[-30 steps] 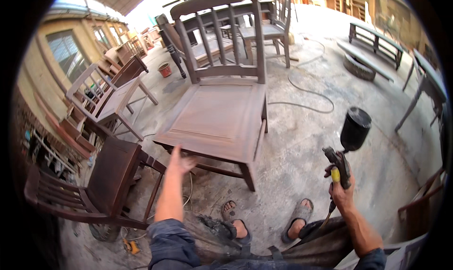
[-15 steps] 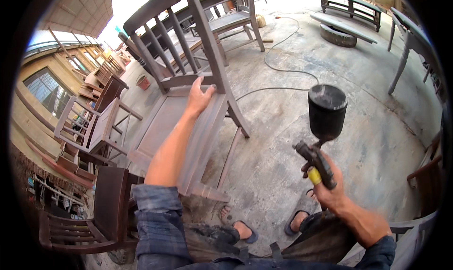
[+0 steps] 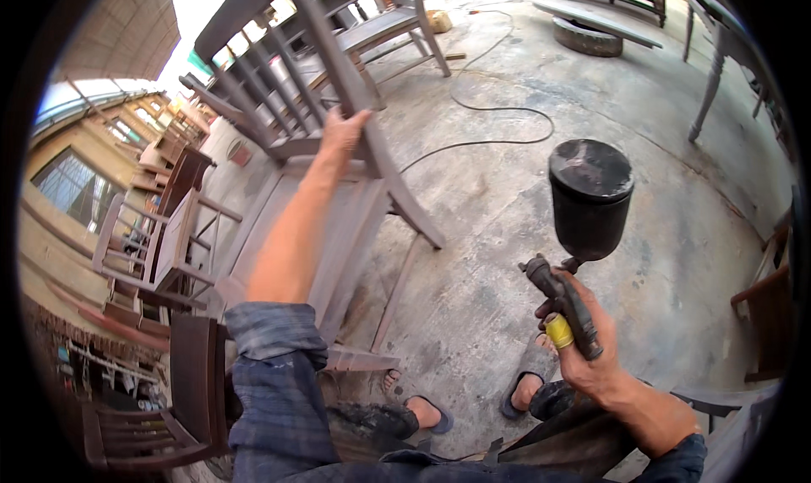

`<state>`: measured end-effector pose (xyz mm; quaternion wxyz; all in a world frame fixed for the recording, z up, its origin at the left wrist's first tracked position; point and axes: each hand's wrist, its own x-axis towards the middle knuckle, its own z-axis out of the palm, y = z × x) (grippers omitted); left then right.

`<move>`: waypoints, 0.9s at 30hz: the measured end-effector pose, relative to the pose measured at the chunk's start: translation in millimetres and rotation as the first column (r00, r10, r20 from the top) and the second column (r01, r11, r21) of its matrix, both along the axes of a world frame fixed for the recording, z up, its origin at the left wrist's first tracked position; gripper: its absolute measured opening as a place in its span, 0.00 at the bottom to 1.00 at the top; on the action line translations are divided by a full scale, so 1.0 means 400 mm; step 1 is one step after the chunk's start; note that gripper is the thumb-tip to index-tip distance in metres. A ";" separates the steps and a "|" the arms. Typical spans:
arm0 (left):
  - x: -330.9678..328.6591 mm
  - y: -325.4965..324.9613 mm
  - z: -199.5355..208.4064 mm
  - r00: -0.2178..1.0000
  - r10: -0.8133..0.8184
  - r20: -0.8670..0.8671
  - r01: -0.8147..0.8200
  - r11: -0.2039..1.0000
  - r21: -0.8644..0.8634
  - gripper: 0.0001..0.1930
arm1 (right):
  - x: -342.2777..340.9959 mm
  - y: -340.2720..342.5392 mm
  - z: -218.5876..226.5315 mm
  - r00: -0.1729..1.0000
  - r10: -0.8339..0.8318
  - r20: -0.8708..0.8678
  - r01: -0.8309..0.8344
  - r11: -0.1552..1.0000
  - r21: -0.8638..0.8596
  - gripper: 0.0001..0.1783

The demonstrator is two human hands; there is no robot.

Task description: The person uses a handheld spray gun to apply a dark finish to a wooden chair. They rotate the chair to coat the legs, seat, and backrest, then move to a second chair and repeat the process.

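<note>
A grey-brown wooden chair (image 3: 291, 230) stands tilted in front of me on the left, its slatted back away from me. My left hand (image 3: 342, 137) is closed round the chair's back post, just above the seat. My right hand (image 3: 596, 348) grips a dark spray gun (image 3: 562, 301), with its nozzle end pointing left. A black lidded cup (image 3: 591, 200) sits upright on top of the gun. A yellow band (image 3: 557, 329) shows beside my fingers; I cannot tell whether it is on a finger or the gun.
A dark hose (image 3: 507, 141) winds across the concrete floor (image 3: 481, 221). Other chairs stand at the left, with a dark one (image 3: 198, 382) close to my left arm. At the back right, a board (image 3: 591, 23) rests on a tyre (image 3: 587, 40), near a grey table leg (image 3: 708, 86).
My left hand has moved up and left from the seat's rear corner onto the back post. The chair has shifted slightly. The spray gun stays in my right hand, its cup looking slightly larger.
</note>
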<state>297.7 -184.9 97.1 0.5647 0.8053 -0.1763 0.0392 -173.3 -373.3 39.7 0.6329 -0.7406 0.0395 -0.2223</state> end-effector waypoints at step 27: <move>-0.651 0.524 -0.259 0.667 -0.448 0.594 -0.396 0.462 0.793 0.43 | -0.046 0.036 -0.070 0.998 0.043 0.049 -0.044 0.999 0.002 0.27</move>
